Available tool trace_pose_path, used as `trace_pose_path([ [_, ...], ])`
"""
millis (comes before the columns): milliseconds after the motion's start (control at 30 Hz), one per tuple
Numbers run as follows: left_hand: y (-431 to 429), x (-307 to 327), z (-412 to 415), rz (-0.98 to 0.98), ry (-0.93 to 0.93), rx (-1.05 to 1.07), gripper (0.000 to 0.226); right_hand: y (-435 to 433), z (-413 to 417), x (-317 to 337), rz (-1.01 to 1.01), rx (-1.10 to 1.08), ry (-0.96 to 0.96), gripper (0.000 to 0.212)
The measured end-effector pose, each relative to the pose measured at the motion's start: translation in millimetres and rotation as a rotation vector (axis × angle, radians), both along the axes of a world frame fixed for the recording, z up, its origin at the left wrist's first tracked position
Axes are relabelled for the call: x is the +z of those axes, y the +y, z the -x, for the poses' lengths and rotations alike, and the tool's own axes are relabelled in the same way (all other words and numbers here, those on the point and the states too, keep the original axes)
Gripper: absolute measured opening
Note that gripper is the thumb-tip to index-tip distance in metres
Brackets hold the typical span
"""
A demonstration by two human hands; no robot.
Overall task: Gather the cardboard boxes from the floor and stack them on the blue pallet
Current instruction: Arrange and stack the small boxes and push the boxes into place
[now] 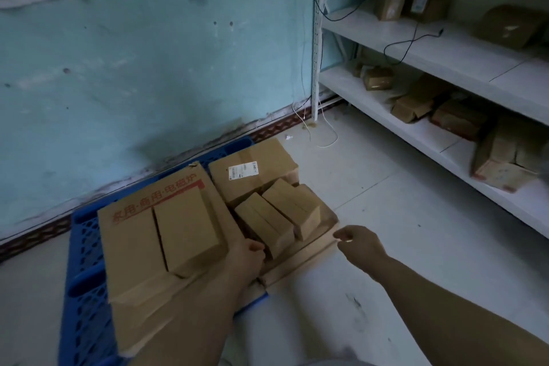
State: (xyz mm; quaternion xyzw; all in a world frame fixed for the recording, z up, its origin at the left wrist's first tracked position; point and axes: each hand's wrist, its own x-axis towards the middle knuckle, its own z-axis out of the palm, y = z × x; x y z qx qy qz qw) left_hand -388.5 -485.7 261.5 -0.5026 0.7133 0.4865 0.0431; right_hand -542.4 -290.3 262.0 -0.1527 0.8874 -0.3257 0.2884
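The blue pallet [84, 249] lies on the floor against the teal wall, loaded with cardboard boxes. A large flat box with red print [130, 235] covers its left part, and a plain box [187, 232] rests on top of it. A labelled box [252, 169] stands at the back right. Two small boxes [263, 224] [292, 206] lie side by side on a flat carton [300, 258] at the front right. My left hand [248, 251] rests against the nearer small box, its fingers curled. My right hand [359, 242] hovers at the flat carton's right corner, fingers loosely pinched and holding nothing.
White shelving [445, 53] runs along the right side, holding several more cardboard boxes on two levels. Black cables hang down beside the shelf post, and a white cord [325, 142] lies on the pale tiled floor [416, 217] to the right of the pallet.
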Motion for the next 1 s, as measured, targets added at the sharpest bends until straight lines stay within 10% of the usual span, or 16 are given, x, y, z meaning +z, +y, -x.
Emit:
trace_pose_path([
  [467,70.6,-15.8,27.2,-0.029,-0.134,0.029,0.014,43.3,43.5,-47.8,-0.095,0.136,-0.205,0.033],
  [1000,-25.8,-46.1,128.0,-0.058,-0.266,0.045,0.026,-102.1,144.6,-69.2,-0.191,0.421,-0.109,0.025],
])
